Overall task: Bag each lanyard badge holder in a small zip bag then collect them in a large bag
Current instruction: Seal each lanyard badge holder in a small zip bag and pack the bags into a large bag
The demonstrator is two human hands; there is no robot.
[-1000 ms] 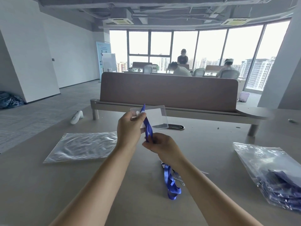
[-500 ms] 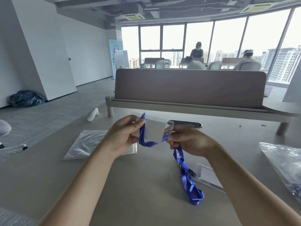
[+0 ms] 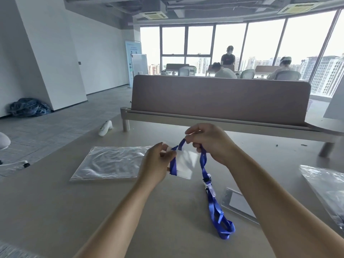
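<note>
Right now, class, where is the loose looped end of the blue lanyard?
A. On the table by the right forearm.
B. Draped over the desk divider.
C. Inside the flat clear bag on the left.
A: the blue lanyard runs down from the right hand and its loop lies on the table beside that forearm.

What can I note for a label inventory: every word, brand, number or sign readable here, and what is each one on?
Nothing in this view is legible.
Standing banner by the far wall: printed lines, too small and blurred to read.
Badge holder in the hands: its card looks blank, no text.
Blue lanyard: no print visible on the strap.
</note>
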